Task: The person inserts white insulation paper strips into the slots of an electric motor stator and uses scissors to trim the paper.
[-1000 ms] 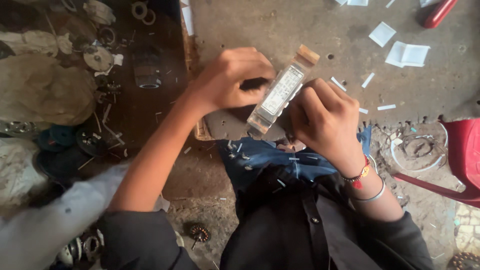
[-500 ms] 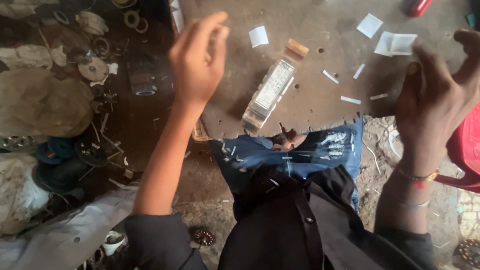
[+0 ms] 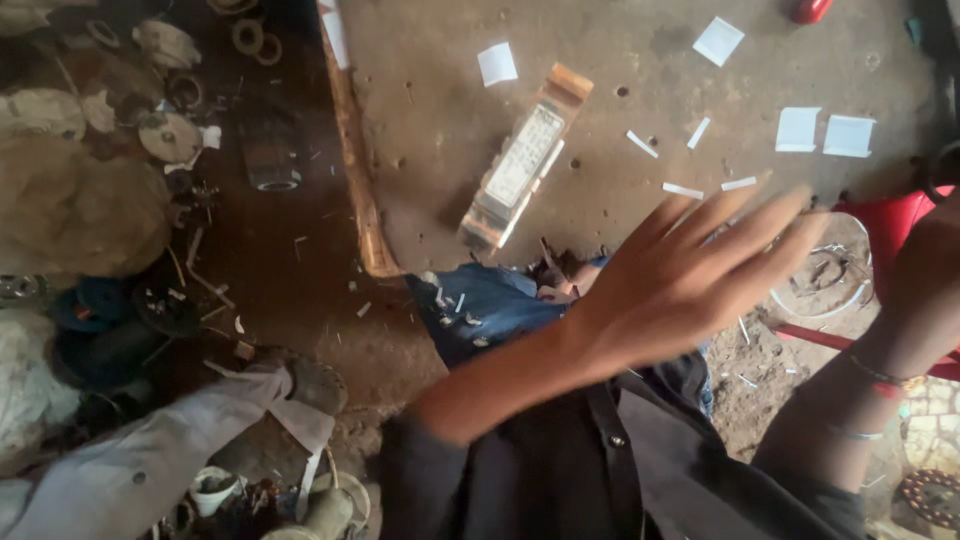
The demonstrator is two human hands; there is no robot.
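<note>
My left hand [image 3: 690, 270] is blurred in mid-air above my lap, fingers spread and pointing right, holding nothing. It hangs below and to the right of a long clear plastic pack [image 3: 523, 160] with tan ends, which lies untouched on a rough concrete slab [image 3: 600, 70]. My right forearm with wrist bands rises along the right edge. Only the base of my right hand [image 3: 925, 275] shows, with the fingers cut off by the frame. A blue cloth [image 3: 480, 310] with small metal bits on it lies on my lap.
White paper scraps [image 3: 800, 128] are scattered over the slab. A red plastic chair [image 3: 890, 225] and a round metal part [image 3: 820, 285] sit at the right. Greasy metal parts and rings [image 3: 165, 135] cover the dirt at left. Another person's leg and shoe [image 3: 315, 385] are at lower left.
Both hands let go of the clear pack, which now lies on the slab. My left hand swung from upper left down to the right; my right hand moved off past the right edge.
</note>
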